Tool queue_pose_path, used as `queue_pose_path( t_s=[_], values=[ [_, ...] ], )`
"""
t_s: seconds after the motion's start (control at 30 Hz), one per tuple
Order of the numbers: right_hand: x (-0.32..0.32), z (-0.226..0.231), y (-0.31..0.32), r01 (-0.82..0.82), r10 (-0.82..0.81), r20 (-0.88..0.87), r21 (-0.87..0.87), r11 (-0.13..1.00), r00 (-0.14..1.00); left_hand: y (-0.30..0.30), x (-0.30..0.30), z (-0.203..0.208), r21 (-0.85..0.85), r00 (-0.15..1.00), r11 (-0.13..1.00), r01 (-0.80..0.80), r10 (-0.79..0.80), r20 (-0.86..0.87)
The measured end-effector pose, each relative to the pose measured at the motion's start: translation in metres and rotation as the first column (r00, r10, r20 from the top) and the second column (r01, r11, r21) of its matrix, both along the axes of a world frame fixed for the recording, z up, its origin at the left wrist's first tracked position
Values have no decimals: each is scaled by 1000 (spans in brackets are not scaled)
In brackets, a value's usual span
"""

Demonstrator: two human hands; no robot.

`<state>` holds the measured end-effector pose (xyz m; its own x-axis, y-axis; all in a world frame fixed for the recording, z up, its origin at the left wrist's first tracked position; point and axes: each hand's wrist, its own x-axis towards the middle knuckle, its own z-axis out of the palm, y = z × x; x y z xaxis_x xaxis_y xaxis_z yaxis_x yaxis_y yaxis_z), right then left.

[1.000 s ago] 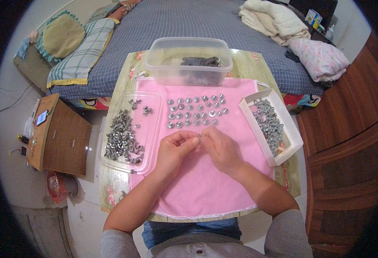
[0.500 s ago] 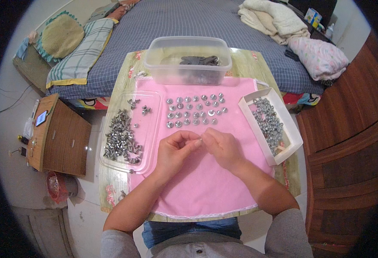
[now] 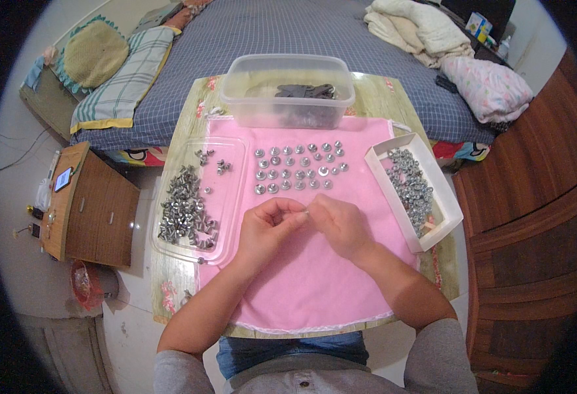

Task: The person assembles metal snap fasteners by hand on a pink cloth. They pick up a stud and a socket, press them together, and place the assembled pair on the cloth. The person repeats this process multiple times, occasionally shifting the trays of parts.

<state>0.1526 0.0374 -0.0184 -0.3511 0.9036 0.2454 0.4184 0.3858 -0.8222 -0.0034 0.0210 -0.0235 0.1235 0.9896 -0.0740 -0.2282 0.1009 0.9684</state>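
My left hand [image 3: 272, 225] and my right hand [image 3: 340, 224] meet over the pink cloth [image 3: 315, 289], fingertips pinched together. Between them shows a tiny bit of something metallic, too small and too covered to name. Just beyond my fingers, several round silver metal pieces [image 3: 286, 185] stand in rows on the cloth. Left of my left hand, a clear plastic lid [image 3: 230, 197] holds a pile of small metal rivet-like screws [image 3: 182, 203]. To the right of my right hand, a white open box [image 3: 447, 226] contains many small silver nut-like parts [image 3: 412, 187].
A clear plastic tub [image 3: 236, 108] with dark items inside stands at the table's far edge. Past the table [image 3: 426, 289] is a bed [image 3: 269, 29] with a checked cover. A wooden cabinet [image 3: 101, 210] stands left, and brown wooden panelling [image 3: 518, 217] rises at right.
Both hands stay pinched together in nearly the same place, with only a slight shift of the fingers. The rows, lid and box look unchanged.
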Motion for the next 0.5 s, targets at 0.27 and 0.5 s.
queue_pose_path(
  t_s=[0.27,0.5],
  values=[
    [1,8,1,30,-33,-11,-183,983,999,0,0,-2,57,1000,998,2,0,-26],
    [-2,8,-2,62,-62,-1,-3,998,998,-1,0,-1,45,999,999,20,-18,-34]
  ],
)
